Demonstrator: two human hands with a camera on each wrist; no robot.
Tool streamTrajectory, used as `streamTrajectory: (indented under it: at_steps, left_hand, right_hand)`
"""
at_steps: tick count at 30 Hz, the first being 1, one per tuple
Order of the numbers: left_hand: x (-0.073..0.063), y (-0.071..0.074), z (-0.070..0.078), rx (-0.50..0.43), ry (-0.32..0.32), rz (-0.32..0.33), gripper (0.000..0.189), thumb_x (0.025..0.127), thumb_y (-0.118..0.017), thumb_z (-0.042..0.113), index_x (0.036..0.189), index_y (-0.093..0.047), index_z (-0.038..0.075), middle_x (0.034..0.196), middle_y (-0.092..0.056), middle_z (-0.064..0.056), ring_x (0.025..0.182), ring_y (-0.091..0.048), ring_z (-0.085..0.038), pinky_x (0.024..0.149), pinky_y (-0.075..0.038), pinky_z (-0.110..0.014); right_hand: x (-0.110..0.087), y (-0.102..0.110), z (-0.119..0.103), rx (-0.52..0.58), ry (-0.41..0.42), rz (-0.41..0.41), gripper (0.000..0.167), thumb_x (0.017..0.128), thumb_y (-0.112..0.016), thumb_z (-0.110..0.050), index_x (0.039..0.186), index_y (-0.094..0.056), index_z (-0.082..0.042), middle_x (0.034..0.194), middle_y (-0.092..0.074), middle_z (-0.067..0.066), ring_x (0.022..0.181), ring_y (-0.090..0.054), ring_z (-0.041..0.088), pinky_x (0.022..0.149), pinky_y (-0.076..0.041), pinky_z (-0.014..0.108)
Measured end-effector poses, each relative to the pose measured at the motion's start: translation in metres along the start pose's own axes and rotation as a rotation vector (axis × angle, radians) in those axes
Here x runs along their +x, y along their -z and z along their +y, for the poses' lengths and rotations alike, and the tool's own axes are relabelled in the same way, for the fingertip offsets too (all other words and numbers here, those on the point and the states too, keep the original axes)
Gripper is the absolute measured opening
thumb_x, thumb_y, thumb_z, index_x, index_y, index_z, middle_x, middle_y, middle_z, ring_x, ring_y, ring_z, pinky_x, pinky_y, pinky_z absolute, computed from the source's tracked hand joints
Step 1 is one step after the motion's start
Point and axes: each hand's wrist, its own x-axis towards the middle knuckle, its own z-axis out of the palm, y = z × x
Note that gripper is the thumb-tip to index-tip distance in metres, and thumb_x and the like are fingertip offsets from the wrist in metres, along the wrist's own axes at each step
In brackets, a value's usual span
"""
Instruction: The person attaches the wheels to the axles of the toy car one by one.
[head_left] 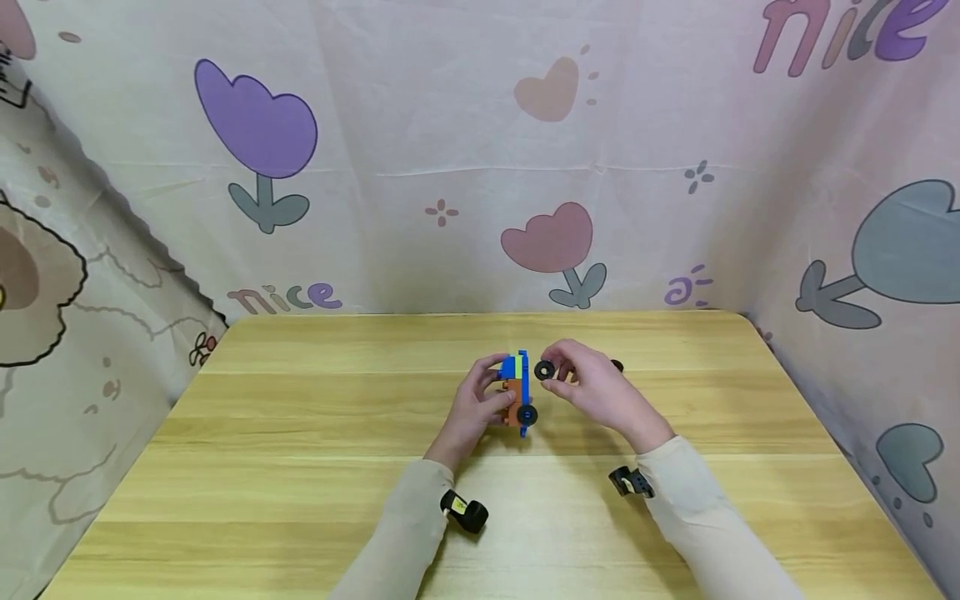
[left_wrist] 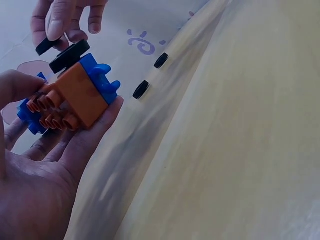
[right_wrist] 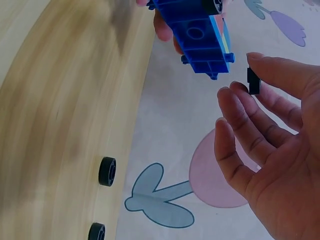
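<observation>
My left hand (head_left: 467,412) grips a toy block car (head_left: 515,390) on its side, thumb on the studded face. The car has a blue base (right_wrist: 197,40), an orange block (left_wrist: 84,95) and a blue and yellow-green part at its far end. One black wheel (head_left: 527,415) is mounted at the near end of the base. Between thumb and fingertips, my right hand (head_left: 600,392) pinches another black wheel (head_left: 544,370), just right of the car's far end. In the right wrist view that wheel is apart from the bare axle pegs (right_wrist: 229,58).
Two loose black wheels, a nearer one (left_wrist: 141,90) and a farther one (left_wrist: 161,60), stand near the back of the wooden table (head_left: 300,467). A printed cloth (head_left: 420,125) hangs behind and along the sides. Each sleeve carries a small black wrist camera (head_left: 467,512).
</observation>
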Motion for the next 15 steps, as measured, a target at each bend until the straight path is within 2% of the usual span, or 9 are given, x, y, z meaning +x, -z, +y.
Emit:
streamTrajectory:
  at_steps: [4,5,15]
  left_hand:
    - [-0.0008,-0.0009,0.0001,-0.008,-0.006,-0.003,0.057,0.095,-0.058,-0.004,0.147,-0.038,0.009,0.130,-0.050,-0.018,0.102,-0.064,-0.030,0.078,-0.056,-0.048]
    - [-0.0025,-0.0021,0.0036,-0.003,-0.005,-0.005,0.057,0.095,-0.058,-0.005,0.146,-0.038,0.008,0.130,-0.050,-0.019,0.103,-0.064,-0.030,0.078,-0.056,-0.048]
    - [-0.0026,-0.0032,0.0041,0.014,-0.003,-0.003,0.058,0.095,-0.059,-0.003,0.147,-0.036,0.006,0.131,-0.051,-0.020,0.104,-0.063,-0.030,0.080,-0.056,-0.049]
  right_hand:
    - [0.0017,-0.0028,0.0001,-0.010,0.002,0.000,0.029,0.090,-0.073,-0.014,0.116,-0.062,-0.009,0.099,-0.062,-0.002,0.087,-0.059,0.015,0.075,-0.050,0.035]
    - [0.0022,-0.0034,-0.0002,-0.010,0.005,0.001,0.029,0.090,-0.073,-0.014,0.116,-0.062,-0.009,0.100,-0.062,-0.002,0.087,-0.059,0.015,0.075,-0.051,0.036]
    - [0.0048,-0.0073,-0.0013,-0.006,0.010,0.007,0.029,0.090,-0.073,-0.013,0.116,-0.062,-0.008,0.101,-0.061,0.000,0.087,-0.058,0.015,0.076,-0.052,0.039]
